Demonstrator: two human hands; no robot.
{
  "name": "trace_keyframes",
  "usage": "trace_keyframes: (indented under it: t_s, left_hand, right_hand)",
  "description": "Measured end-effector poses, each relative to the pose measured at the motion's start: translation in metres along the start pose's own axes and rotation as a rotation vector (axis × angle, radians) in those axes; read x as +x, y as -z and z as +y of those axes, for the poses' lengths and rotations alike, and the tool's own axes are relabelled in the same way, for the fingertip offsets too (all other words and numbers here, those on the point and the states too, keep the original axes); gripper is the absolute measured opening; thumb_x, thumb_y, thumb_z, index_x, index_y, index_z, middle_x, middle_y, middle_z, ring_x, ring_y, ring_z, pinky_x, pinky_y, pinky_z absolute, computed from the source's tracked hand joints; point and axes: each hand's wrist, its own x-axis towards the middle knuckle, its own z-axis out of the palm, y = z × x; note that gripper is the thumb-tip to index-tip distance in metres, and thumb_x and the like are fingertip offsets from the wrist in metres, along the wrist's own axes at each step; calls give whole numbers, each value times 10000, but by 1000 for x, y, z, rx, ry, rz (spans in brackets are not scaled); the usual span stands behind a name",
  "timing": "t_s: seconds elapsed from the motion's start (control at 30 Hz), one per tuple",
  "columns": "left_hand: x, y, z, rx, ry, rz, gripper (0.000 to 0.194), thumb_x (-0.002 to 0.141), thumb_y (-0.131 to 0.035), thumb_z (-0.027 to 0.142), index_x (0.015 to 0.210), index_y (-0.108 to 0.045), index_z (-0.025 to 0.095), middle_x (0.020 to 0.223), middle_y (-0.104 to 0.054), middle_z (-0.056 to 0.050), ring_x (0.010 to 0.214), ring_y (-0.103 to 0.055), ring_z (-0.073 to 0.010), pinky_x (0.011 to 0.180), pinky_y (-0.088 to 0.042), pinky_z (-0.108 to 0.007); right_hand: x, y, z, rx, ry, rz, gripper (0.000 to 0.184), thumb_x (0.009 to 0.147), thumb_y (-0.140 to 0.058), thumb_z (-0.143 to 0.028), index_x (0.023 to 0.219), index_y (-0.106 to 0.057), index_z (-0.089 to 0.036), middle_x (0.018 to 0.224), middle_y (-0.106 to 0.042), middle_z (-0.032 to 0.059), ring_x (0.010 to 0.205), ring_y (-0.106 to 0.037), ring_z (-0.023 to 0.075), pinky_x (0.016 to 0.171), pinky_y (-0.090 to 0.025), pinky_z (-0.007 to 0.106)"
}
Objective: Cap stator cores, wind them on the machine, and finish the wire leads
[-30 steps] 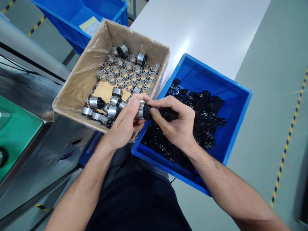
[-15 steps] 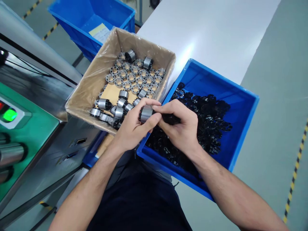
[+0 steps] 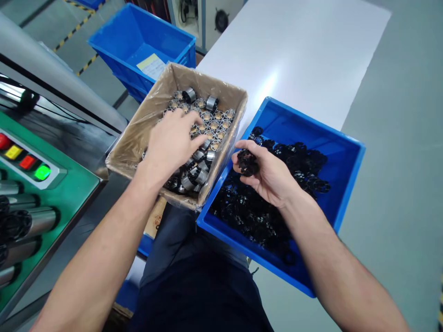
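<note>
My left hand (image 3: 173,138) reaches over the plastic-lined cardboard box (image 3: 136,124), its fingers spread above rows of metal ring cores (image 3: 213,125). Nothing shows in its grasp, though the fingertips partly cover the cores below. Several cores with black end pieces (image 3: 188,180) lie jumbled at the box's near end. Over the blue bin (image 3: 346,193), my right hand (image 3: 268,173) holds a black toothed plastic ring (image 3: 248,163) between thumb and fingers. Beneath that hand, the bin contains a heap of similar black plastic rings (image 3: 242,207).
A green machine panel (image 3: 74,161) with lit buttons and metal cylinders stands at left. Behind the box is another blue bin (image 3: 114,41) with a paper (image 3: 151,67) inside. A white tabletop (image 3: 304,50) extends behind the bin of black rings.
My hands have separated. My left hand has let go of the metal core and moved left over the box; my right hand keeps black plastic at the bin. The view has shifted.
</note>
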Motion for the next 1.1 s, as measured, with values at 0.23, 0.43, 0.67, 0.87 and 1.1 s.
trace_keyframes:
  t_s: [0.23, 0.43, 0.67, 0.87, 1.1]
  left_hand:
    - [34, -26, 7, 44, -68, -215, 306, 999, -756, 175, 1257, -914, 216, 1313, -887, -156, 1233, -818, -367, 1188, -637, -506]
    - [3, 15, -34, 153, -47, -208, 202, 904, -920, 479, 982, -933, 293, 987, -867, -110, 988, -799, -410, 1074, -670, -596]
    - [43, -19, 35, 145, -63, -237, 350, 1082, -755, 215, 1371, -935, 297, 1420, -882, -142, 1438, -749, -408, 1202, -669, -557]
    - [72, -41, 45, 137, -55, -314, 288, 998, -784, 119, 1197, -952, 241, 1298, -889, -127, 1334, -798, -351, 1199, -663, -446]
    - [26, -3, 8, -677, 105, 77, 285, 868, -811, 110, 1128, -832, 226, 1312, -830, -112, 1111, -811, -297, 1140, -712, -528]
  right_hand:
    - [8, 7, -1, -19, 45, 25, 688, 481, -1296, -475, 886, -812, -201, 963, -834, -20, 815, -721, 78, 637, -612, 132]
    - [5, 16, -2, -21, 94, -46, 595, 590, -1278, -414, 1044, -939, -233, 952, -851, -20, 883, -812, 127, 878, -751, 268]
    - [1, 9, 0, -101, 111, 39, 592, 482, -1272, -332, 939, -914, -216, 865, -848, -5, 785, -771, 128, 626, -622, 193]
    - [4, 6, -1, -79, 165, 90, 632, 377, -1283, -293, 759, -787, -200, 882, -813, -34, 714, -701, 81, 616, -598, 191]
    - [-9, 4, -3, -18, 220, -92, 488, 564, -1277, -354, 890, -932, -239, 945, -889, 3, 924, -911, 202, 828, -731, 285]
